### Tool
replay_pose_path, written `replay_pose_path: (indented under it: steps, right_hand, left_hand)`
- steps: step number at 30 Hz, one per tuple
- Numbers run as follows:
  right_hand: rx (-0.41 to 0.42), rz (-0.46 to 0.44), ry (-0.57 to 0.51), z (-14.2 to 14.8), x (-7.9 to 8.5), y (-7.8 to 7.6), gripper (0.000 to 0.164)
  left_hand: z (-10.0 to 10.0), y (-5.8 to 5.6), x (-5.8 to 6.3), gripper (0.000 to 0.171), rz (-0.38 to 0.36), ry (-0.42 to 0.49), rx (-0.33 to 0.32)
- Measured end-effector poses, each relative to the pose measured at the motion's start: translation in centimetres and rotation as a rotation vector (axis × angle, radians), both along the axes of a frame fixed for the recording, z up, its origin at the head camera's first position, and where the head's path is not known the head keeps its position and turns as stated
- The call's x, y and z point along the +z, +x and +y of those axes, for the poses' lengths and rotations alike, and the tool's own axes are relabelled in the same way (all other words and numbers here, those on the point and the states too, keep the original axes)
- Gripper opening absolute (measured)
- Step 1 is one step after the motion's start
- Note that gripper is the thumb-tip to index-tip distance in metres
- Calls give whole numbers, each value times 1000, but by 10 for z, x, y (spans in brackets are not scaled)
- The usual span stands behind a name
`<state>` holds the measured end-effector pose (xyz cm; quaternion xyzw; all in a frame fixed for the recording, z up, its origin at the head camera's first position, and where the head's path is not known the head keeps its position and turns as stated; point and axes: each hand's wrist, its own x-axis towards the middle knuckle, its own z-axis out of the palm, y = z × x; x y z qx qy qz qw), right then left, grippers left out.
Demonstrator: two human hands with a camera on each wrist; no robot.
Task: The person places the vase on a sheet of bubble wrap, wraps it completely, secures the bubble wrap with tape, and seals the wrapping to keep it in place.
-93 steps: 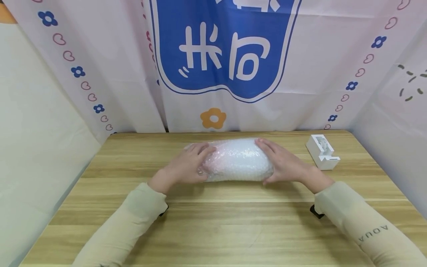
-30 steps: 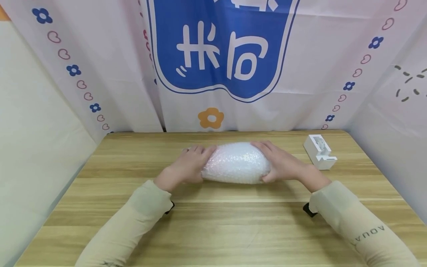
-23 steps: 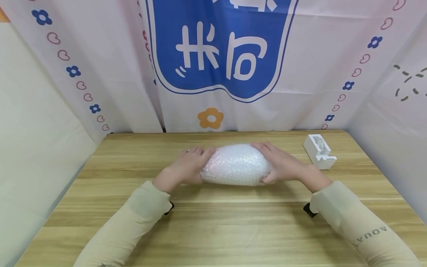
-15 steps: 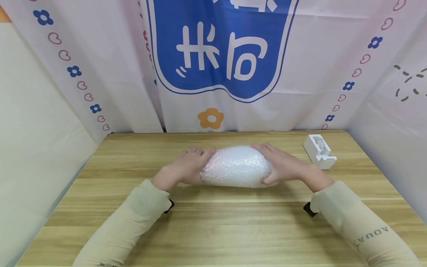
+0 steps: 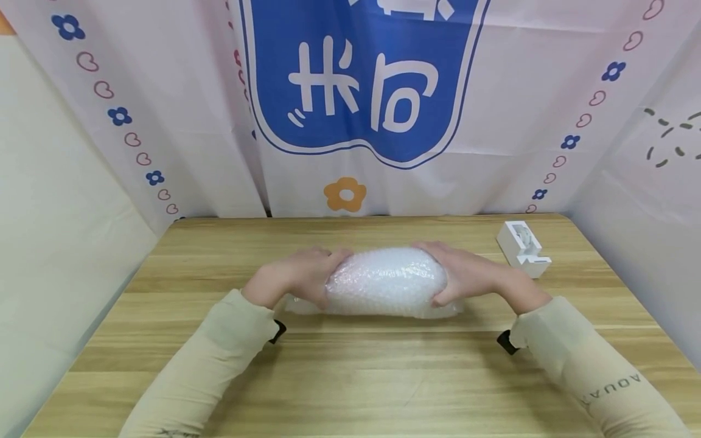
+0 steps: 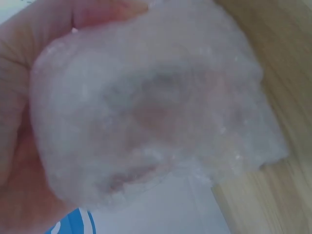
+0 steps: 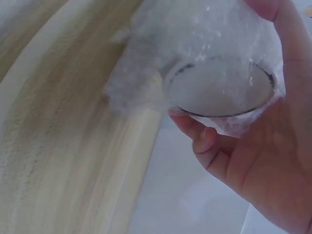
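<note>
A bundle in clear bubble wrap (image 5: 389, 283) lies crosswise on the table between both hands. My left hand (image 5: 306, 274) grips its left end, the thumb on the near side. On the right end my right hand (image 5: 465, 274) holds with fingers over the top and thumb at the near side. Through the wrap (image 7: 195, 34) in the right wrist view, a pale round end with a dark rim (image 7: 219, 90) shows. In the left wrist view the wrapped end (image 6: 156, 107) is blurred, with crumpled film folded over it. What lies inside is mostly hidden.
A small white tape dispenser (image 5: 523, 249) stands near the table's back right corner. The wooden table (image 5: 350, 377) meets a printed cloth (image 5: 350, 182) at its back edge. Pale walls (image 5: 60, 213) close off both sides.
Both hands have brought the bundle a little nearer to the person, apparently turning it. A loose edge of bubble wrap now spreads along its near side. The tape dispenser stays put.
</note>
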<state>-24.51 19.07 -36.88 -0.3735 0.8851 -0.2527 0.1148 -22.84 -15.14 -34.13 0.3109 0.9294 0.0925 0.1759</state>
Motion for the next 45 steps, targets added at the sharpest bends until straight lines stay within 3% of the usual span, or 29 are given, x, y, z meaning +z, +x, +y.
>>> replay_pose_path:
  steps: [7, 16, 21, 27, 33, 37, 45]
  right_hand:
    - [87, -198, -84, 0, 5, -12, 104]
    - [-23, -258, -14, 3, 9, -10, 127]
    - [-22, -163, -33, 5, 5, -7, 123]
    - [-20, 59, -10, 7, 1, 2, 111]
    - [83, 270, -61, 5, -2, 8, 97]
    - [106, 285, -71, 4, -4, 9, 102]
    - [44, 233, -67, -2, -10, 9, 115]
  left_hand:
    - [-3, -11, 6, 96, -203, 71, 25]
    - [-5, -23, 5, 97, -275, 116, 34]
    - [-4, -27, 4, 99, -315, 139, 32]
    - [-5, -30, 5, 101, -382, 174, 31]
    - [-8, -35, 3, 108, -412, 195, 29]
    - [-8, -37, 3, 110, -424, 198, 40]
    - [-9, -40, 3, 107, -415, 192, 36]
